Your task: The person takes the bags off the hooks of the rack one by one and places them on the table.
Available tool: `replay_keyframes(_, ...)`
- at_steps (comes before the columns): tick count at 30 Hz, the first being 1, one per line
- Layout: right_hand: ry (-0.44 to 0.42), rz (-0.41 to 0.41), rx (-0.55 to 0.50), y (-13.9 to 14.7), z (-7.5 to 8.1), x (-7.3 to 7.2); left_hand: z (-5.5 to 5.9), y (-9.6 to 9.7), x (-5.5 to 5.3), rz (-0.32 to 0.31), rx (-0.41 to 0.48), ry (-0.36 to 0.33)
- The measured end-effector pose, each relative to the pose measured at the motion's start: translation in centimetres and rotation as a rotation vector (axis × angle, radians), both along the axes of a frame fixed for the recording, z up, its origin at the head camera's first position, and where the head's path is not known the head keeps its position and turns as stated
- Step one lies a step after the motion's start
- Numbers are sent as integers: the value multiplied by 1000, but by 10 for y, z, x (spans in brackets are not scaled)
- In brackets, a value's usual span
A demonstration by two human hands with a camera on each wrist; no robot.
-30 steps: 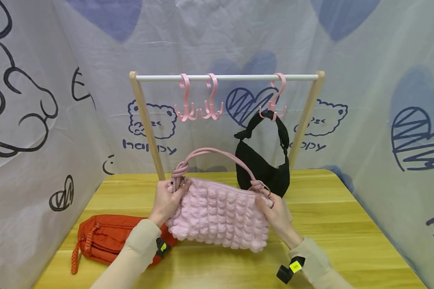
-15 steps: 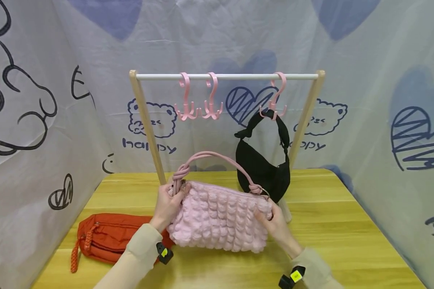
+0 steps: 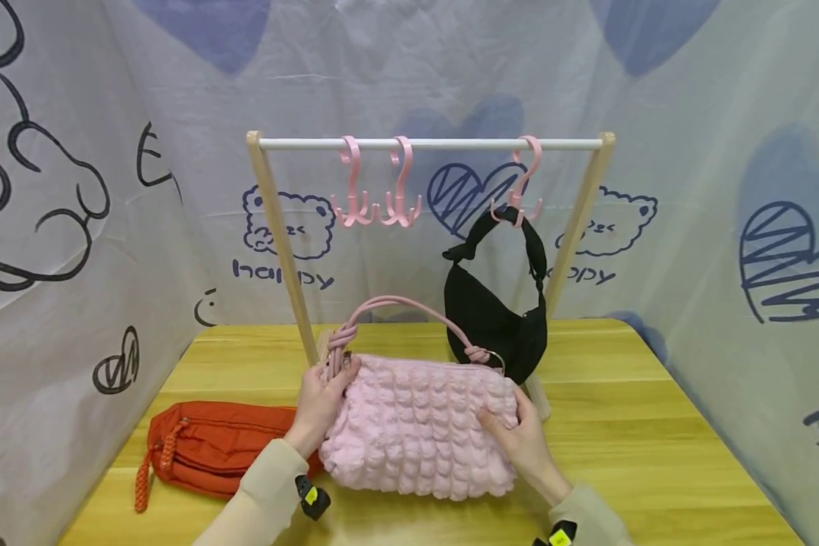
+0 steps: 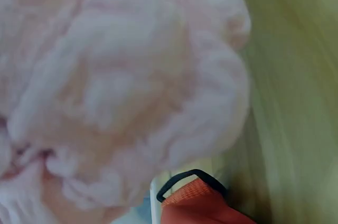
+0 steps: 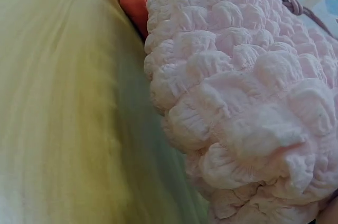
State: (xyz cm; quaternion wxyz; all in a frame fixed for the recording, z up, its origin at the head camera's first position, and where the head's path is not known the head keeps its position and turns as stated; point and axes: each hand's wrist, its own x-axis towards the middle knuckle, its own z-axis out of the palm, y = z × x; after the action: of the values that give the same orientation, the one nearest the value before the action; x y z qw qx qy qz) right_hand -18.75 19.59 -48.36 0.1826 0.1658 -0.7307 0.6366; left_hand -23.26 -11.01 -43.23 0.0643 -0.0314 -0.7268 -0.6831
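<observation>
A pink puffy handbag [image 3: 419, 428] is held between both hands in front of the rack, its knotted strap [image 3: 399, 301] arching up above the zipped top. My left hand [image 3: 321, 402] grips its upper left corner by the strap's end, thumb on the front. On the right side, my right hand [image 3: 522, 436] grips the bag's edge, thumb lying on the front and the other fingers behind it. Puffy fabric [image 4: 121, 86] fills much of the left wrist view. In the right wrist view the bag's quilted front [image 5: 232, 76] stretches away over the wooden table.
Behind stands a rack with a white rail [image 3: 464, 144] and pink hooks [image 3: 399, 186]. From the right hook hangs a black bag [image 3: 494, 322]. An orange-red waist bag [image 3: 218, 447] lies at the left on the wooden table [image 3: 628, 455], partly behind my left forearm.
The pink handbag has come down slightly and levelled out, its strap lower than before. My right hand has slid a little down the bag's right side. The black and orange-red bags have stayed put.
</observation>
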Motion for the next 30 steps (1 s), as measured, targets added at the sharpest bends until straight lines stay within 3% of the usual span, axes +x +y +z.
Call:
replay_keyframes(4,-32,-13,-63,-1,-3,2,-5,-2,1,8,-89,-21)
replay_keyframes(9,-131,-34,-111,0,-4,5,-13,-8,0,5,-274,-52)
replay_keyframes(14,-240,-65,-92,2,-4,8,-16,-13,0,-30,-422,-46)
replay_keyframes(21,-369,-80,-104,2,-1,11,-17,-18,-2,-95,-552,-65)
replay_keyframes(24,-385,-100,-92,2,-2,10,-17,-18,-1,-101,-602,-59)
replay_keyframes(30,-332,-161,-8,2,-4,11,-20,-18,4,-92,-752,-16)
